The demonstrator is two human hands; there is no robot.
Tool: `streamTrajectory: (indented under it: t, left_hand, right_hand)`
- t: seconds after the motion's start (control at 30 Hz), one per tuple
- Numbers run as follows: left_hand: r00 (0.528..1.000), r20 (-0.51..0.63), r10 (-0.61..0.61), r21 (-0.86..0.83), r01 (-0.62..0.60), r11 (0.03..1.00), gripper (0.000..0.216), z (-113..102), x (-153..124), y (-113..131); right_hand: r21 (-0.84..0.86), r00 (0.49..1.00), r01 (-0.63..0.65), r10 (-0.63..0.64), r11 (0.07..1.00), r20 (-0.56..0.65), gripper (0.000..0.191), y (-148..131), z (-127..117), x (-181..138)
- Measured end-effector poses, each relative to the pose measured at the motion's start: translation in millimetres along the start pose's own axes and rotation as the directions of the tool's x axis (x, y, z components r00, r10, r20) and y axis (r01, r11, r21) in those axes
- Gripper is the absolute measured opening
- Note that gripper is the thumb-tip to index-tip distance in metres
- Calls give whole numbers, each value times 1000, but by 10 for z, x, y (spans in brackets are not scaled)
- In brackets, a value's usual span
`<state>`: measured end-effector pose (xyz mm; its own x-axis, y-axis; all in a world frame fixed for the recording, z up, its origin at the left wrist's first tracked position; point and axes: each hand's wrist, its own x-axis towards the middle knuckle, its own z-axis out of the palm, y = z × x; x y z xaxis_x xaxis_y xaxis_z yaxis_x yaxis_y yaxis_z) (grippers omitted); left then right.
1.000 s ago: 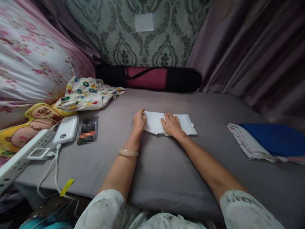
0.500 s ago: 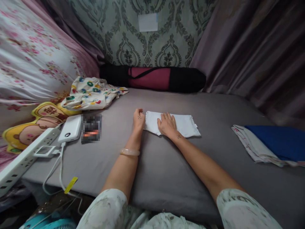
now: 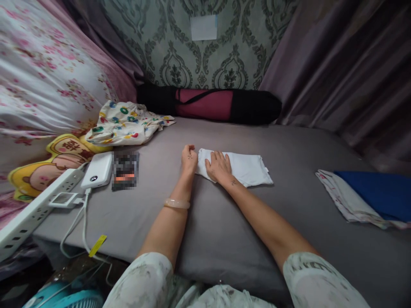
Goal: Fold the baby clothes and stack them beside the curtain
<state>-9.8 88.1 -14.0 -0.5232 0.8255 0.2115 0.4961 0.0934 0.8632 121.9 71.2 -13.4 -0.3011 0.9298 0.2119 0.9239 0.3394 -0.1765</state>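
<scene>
A folded white garment lies on the grey bed sheet in the middle of the view. My right hand lies flat on its left part with fingers spread, pressing it down. My left hand rests at the garment's left edge, fingers curled against the fold. A pale bangle circles my left wrist.
A white power bank with cable, a dark packet and a white power strip lie at left. A patterned cloth and cartoon cushion sit behind. A rolled mat bag lines the wall. Folded blue and white cloths lie right.
My right hand has slid leftwards along the white garment toward my left hand. The left hand stays at the garment's left end. The view has shifted slightly.
</scene>
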Motion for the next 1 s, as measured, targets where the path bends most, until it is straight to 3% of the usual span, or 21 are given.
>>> streamTrajectory:
  t: [0.17, 0.33, 0.5, 0.63, 0.77, 0.9, 1.0]
  left_hand:
    - [1000, 0, -8, -18, 8, 1000, 35, -4, -3, 28]
    - [1000, -10, 5, -27, -5, 1000, 30, -3, 13, 39]
    - [999, -11, 38, -17, -38, 999, 27, 47, -2, 25]
    - [996, 15, 89, 23, -89, 996, 30, 66, -42, 59]
    - [986, 62, 156, 93, -161, 983, 32, 81, -126, 176]
    - [937, 187, 296, 179, -329, 927, 31, 181, -296, 291]
    - [834, 390, 390, 239, -501, 832, 32, 289, -450, 321]
  right_hand:
    - [20, 997, 71, -71, 997, 33, 55, -185, -56, 93]
    - [32, 974, 171, -174, 985, 143, 61, -311, 36, 149]
    - [31, 976, 165, -168, 986, 137, 61, -299, 69, 144]
    - [98, 972, 170, -183, 981, 145, 60, -262, -64, 111]
    - [111, 993, 105, -110, 988, 39, 54, -27, -242, 13]
    - [46, 999, -13, 11, 999, 38, 55, 350, -308, -123]
    - [21, 997, -44, 42, 999, 66, 56, 518, -266, -202]
